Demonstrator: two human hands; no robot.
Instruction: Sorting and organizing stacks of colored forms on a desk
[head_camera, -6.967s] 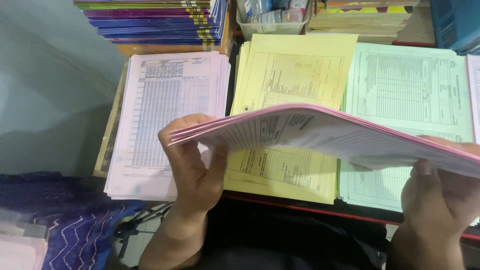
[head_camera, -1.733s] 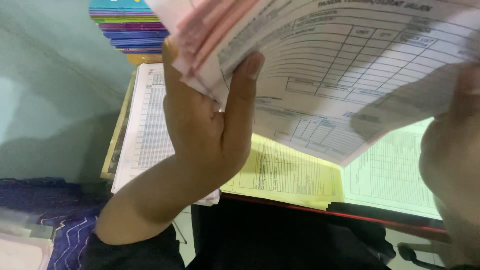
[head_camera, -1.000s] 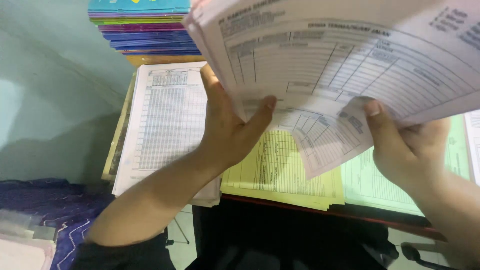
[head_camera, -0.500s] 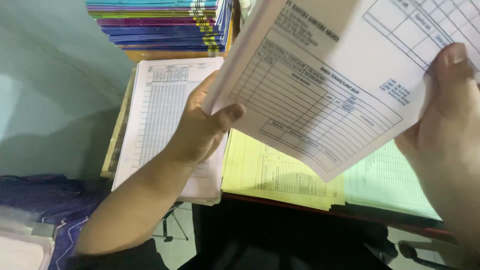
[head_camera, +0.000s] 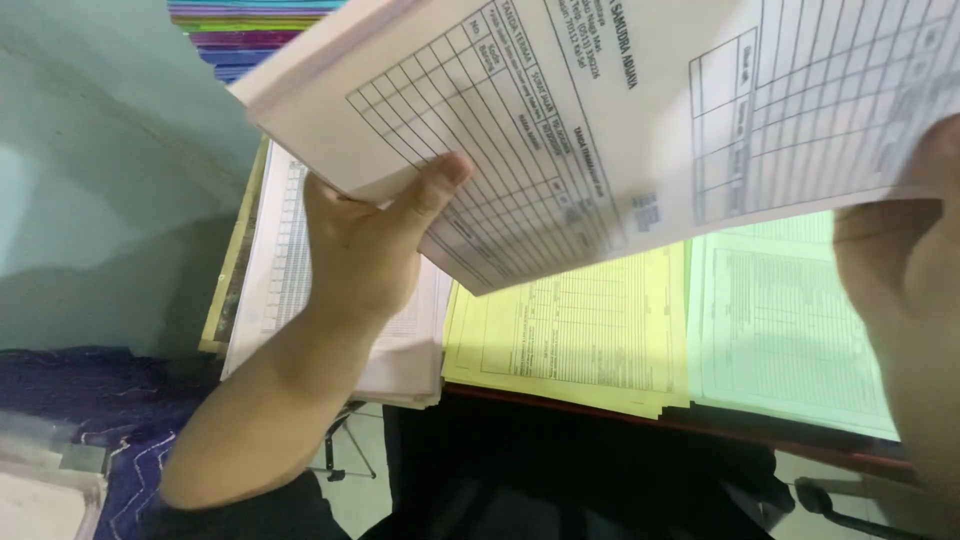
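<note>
Pink-edged sheaf of forms (head_camera: 600, 110) — gripped by both hands (head_camera: 365, 245) — above yellow stack (head_camera: 590, 330).

dim, soft indoor light; near paper sheaf (head_camera: 600, 120) blurred, shadowing desk.

Three paper stacks side by side — white stack (head_camera: 275, 260) left, yellow stack (head_camera: 590, 330) middle, green stack (head_camera: 785, 335) right.

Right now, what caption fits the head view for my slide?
Both hands, left hand and right hand, hold a sheaf of printed forms above yellow and green stacks.
</note>
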